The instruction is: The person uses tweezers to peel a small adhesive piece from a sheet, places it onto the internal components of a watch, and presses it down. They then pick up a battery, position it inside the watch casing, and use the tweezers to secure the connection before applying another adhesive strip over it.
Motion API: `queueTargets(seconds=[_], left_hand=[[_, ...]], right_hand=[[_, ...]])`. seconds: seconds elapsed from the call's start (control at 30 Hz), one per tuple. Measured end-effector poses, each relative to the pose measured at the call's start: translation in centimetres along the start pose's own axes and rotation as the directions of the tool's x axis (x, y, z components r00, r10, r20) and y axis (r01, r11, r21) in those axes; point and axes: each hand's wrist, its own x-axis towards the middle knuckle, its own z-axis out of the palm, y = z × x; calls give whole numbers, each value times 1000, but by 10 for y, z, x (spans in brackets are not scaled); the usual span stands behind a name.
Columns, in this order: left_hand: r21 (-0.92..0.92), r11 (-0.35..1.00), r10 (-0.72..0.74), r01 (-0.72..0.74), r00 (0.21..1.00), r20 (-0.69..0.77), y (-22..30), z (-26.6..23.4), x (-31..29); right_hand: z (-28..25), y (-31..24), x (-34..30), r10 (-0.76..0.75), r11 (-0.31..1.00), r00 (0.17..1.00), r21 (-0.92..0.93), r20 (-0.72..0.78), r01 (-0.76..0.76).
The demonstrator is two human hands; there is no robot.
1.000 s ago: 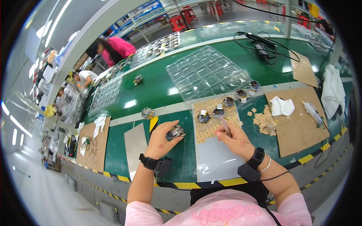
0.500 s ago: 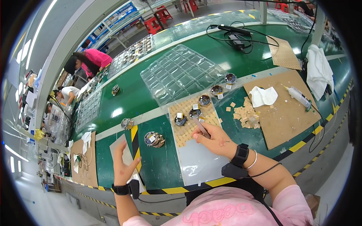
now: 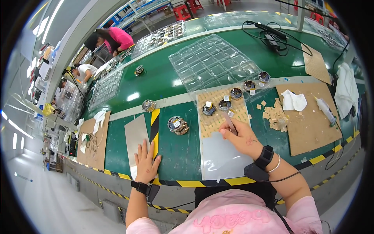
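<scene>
My right hand (image 3: 242,139) pinches a pair of tweezers (image 3: 231,124), its tips at a small white-and-yellow tab (image 3: 231,113) beside the round circuit boards. Under them lies a tan adhesive sheet (image 3: 203,129), its lower part a bare pale backing (image 3: 224,158). One board (image 3: 209,109) sits at the sheet's left, a second (image 3: 225,104) just above the tweezers, a third (image 3: 236,93) farther back. My left hand (image 3: 147,163) rests with fingers spread on the near end of a grey plate (image 3: 137,130). Right of that plate stands a stack of round boards (image 3: 178,125).
Behind lies a clear compartment tray (image 3: 208,58). To the right are a pile of tan squares (image 3: 276,116) and a cardboard sheet (image 3: 307,134) bearing a white cloth (image 3: 294,100) and a syringe (image 3: 325,110). A corded black tool (image 3: 272,37) lies beyond. Co-workers (image 3: 119,38) sit at far left.
My left hand has come down from a raised, sideways pose to lie with fingers spread on the grey plate. The right hand still holds the tweezers by the boards. The whole view has shifted.
</scene>
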Motion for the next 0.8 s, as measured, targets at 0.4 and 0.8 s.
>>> queueTargets(seconds=[0.4, 0.8], left_hand=[[-544, 822, 158, -167, 985, -65, 10, -9, 46], [-449, 880, 100, -155, 985, -143, 70, 3, 101]], right_hand=[[-4, 2, -1, 20, 1000, 1000, -24, 9, -20], [-8, 0, 2, 32, 999, 999, 18, -26, -32]])
